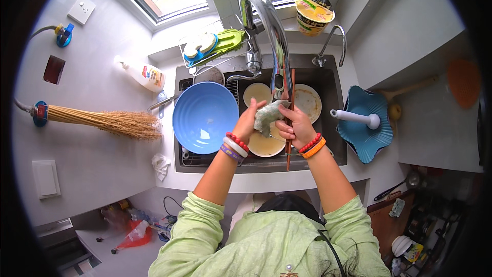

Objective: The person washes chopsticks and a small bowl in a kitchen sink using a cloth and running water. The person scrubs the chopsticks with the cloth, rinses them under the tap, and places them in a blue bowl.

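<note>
Over the sink [340, 138], my right hand [298, 125] grips a bundle of brown chopsticks [293, 84], held upright in the picture. Its thumb presses on a wet grey-green dishcloth [268, 115]. My left hand [245, 117] lies against the cloth's left side, thumb and a finger spread; its grip on the cloth is partly hidden. A thin metal utensil handle [276, 137] shows below the cloth. Under my hands is a bowl of cloudy liquid [266, 149]. Behind it are a smaller bowl [257, 94] and a stained plate [310, 102]. The chrome faucet [275, 42] arches above.
A blue bowl [205, 117] rests on a wire rack [232, 75] at the sink's left. Nearby are a pump bottle [144, 75], a hanging straw brush [103, 121] and a sponge rack [209, 46]. At right, a teal scalloped dish [361, 138] holds a white-handled tool [355, 118]. A noodle cup [313, 15] stands behind.
</note>
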The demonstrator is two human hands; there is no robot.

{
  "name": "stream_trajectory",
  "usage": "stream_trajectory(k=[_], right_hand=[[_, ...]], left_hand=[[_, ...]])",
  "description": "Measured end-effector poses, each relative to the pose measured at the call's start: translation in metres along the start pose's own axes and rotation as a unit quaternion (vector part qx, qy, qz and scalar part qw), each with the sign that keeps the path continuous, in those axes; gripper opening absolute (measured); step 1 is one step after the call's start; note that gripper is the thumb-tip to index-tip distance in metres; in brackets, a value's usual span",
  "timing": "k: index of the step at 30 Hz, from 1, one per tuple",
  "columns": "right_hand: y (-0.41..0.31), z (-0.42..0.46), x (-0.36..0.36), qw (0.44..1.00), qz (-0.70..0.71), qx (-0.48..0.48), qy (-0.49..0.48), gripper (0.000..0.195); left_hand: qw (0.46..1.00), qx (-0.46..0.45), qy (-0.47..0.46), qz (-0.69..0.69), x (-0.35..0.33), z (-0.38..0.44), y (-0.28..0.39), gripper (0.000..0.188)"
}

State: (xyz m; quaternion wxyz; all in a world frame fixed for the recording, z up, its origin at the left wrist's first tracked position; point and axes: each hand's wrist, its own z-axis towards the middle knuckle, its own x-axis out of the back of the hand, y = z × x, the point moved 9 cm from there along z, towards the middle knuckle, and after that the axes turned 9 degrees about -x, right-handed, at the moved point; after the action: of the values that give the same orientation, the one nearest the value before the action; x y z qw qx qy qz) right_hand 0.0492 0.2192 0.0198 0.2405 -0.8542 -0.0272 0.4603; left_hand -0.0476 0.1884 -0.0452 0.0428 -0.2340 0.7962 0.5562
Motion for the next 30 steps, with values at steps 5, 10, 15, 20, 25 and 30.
stream_trajectory(k=[5, 10, 15, 20, 25, 30], right_hand=[[0.012, 0.004, 0.019, 0.966, -0.214, 0.012, 0.143, 0.012], [0.026, 0.016, 0.032, 0.933, -0.301, 0.076, 0.182, 0.02], [0.035, 0.02, 0.043, 0.938, -0.285, 0.062, 0.185, 0.02], [0.029, 0.022, 0.045, 0.935, -0.285, 0.089, 0.193, 0.018], [0.023, 0.018, 0.044, 0.932, -0.291, 0.088, 0.196, 0.012], [0.002, 0.015, 0.047, 0.91, -0.326, 0.13, 0.22, 0.017]], left_hand=[[0.965, 0.051, -0.037, -0.255, -0.022, -0.029, -0.01, 0.05], [0.986, -0.045, 0.009, -0.159, -0.007, -0.028, -0.016, 0.027], [0.987, -0.146, 0.058, 0.012, 0.007, -0.03, -0.007, 0.02], [0.934, -0.245, 0.077, 0.249, 0.011, -0.035, 0.011, 0.021], [0.889, -0.3, 0.044, 0.343, -0.004, -0.038, 0.032, 0.029], [0.945, -0.21, -0.021, 0.25, -0.001, -0.028, 0.037, 0.024]])
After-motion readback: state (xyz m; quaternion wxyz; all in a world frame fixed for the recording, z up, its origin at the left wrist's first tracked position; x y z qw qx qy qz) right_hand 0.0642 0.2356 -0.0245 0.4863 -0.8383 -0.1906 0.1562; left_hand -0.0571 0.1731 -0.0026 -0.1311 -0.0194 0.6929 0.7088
